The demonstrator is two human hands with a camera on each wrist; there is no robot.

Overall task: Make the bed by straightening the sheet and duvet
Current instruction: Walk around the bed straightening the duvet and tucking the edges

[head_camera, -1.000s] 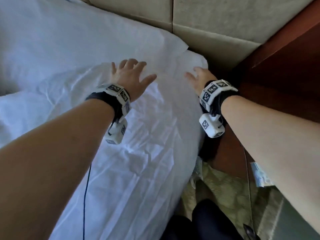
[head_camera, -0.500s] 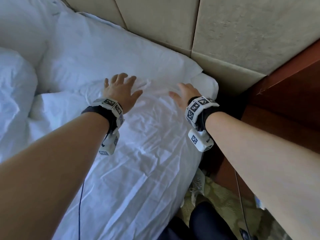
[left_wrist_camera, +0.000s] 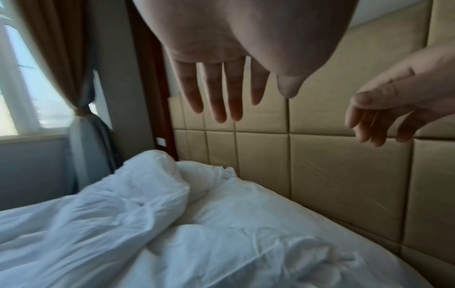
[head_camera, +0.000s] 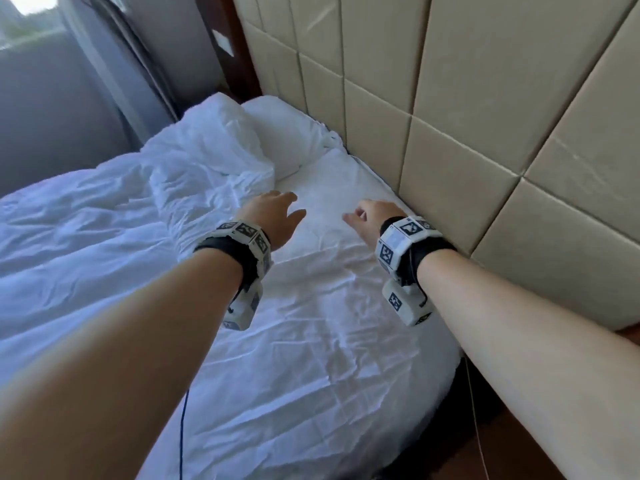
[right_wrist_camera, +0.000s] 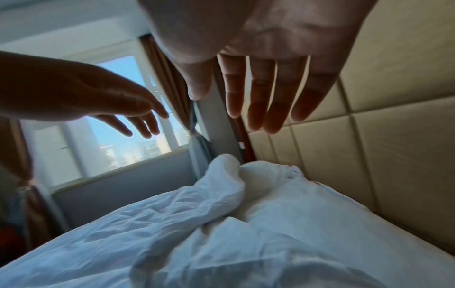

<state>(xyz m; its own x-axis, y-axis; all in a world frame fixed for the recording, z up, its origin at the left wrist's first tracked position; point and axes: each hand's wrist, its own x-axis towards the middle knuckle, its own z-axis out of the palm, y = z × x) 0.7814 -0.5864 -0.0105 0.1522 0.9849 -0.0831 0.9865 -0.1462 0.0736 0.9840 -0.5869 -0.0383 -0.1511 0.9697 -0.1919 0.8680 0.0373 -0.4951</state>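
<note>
A wrinkled white sheet (head_camera: 311, 341) covers the near part of the bed. The white duvet (head_camera: 86, 237) lies crumpled on the left, bunched into a heap (head_camera: 211, 150) beside a white pillow (head_camera: 287, 133) at the headboard. My left hand (head_camera: 273, 216) hovers above the sheet at the duvet's edge, fingers straight and spread (left_wrist_camera: 216, 97), holding nothing. My right hand (head_camera: 367, 218) hangs over the sheet close to the headboard, fingers extended (right_wrist_camera: 268, 105), also empty. Both hands are clear of the bedding in the wrist views.
A padded beige headboard (head_camera: 485, 133) runs along the right side of the bed. A window (right_wrist_camera: 118, 146) with tied brown curtains (left_wrist_camera: 74, 78) stands beyond the far side. A thin cable (head_camera: 181, 438) hangs from my left arm over the sheet.
Both hands have lifted off the sheet at the bed's corner and moved toward the middle of the bed's head end. The view has swung up to show the duvet heap, pillow and window.
</note>
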